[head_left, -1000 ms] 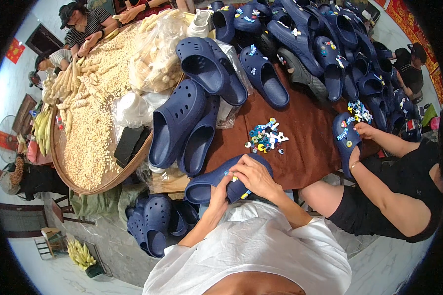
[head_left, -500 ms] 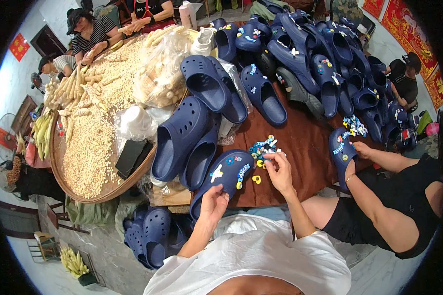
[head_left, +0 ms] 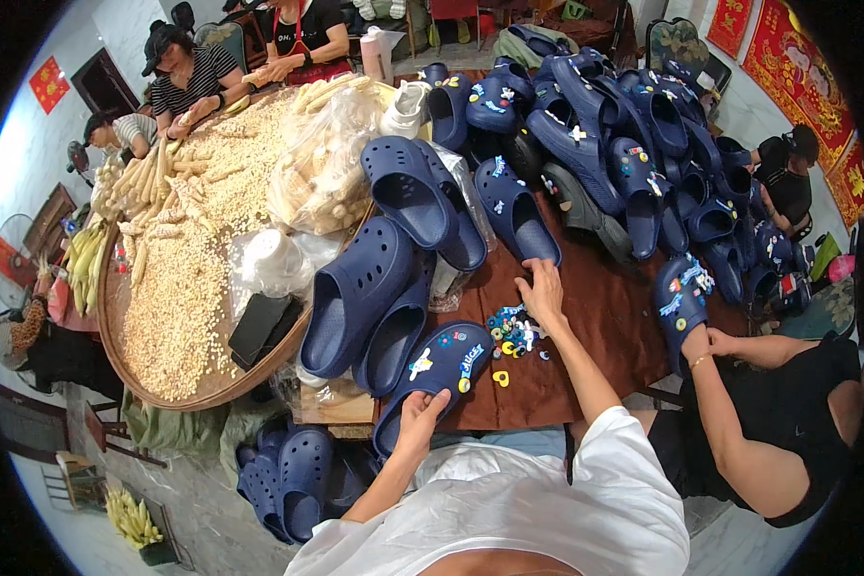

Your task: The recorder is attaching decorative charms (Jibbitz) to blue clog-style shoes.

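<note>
My left hand [head_left: 420, 420] grips the side of a navy clog [head_left: 442, 348] whose toe carries several colourful charms. My right hand [head_left: 544, 296] reaches forward, fingertips at the heel of another decorated navy clog [head_left: 515, 206] lying on the brown cloth; its thumb stands apart from the fingers. Whether it grips that heel is hard to make out. Between the two clogs and just below my right hand lies a small heap of loose shoe charms [head_left: 515, 331]. A yellow charm [head_left: 500, 378] sits apart from the heap, beside the held clog.
Plain navy clogs [head_left: 355, 298] stand at my left, near a round tray [head_left: 202, 396] of corn kernels. A big pile of decorated clogs [head_left: 634, 144] covers the far right. On the right, a co-worker's hand [head_left: 698, 346] holds a decorated clog [head_left: 682, 298]. Other people sit across the table.
My right hand has moved forward from the charm heap to the heel of the farther clog. My left hand keeps hold of its clog. The co-worker's clog has shifted slightly.
</note>
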`<state>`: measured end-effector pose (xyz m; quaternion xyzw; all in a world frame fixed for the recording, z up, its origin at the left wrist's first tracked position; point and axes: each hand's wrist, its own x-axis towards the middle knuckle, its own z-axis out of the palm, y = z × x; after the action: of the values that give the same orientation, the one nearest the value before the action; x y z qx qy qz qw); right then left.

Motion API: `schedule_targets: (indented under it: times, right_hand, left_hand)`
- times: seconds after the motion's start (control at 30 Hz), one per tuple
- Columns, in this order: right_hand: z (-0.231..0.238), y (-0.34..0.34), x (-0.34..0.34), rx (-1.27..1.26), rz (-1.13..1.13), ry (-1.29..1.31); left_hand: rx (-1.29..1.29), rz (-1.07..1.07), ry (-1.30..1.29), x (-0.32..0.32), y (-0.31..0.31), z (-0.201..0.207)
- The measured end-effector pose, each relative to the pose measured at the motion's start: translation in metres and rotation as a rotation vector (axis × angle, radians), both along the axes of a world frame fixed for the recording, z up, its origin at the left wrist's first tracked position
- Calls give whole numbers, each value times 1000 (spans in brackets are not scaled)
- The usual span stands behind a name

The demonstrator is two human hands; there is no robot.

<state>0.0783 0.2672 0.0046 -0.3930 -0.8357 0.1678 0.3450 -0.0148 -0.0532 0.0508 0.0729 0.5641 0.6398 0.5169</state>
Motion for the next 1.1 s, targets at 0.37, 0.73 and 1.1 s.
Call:
schedule_targets:
  times: [0.37,0.73,1.1]
  right_hand:
    - [38,-62,17,-258,113,236]
    - [40,-197,51,-874,397,524]
    - [54,-55,18,-602,220,634]
  left_hand:
    - [152,42,-158,-5,29,44]
    - [520,95,-368,5,115,75]
    - [251,-97,952,-4,66,36]
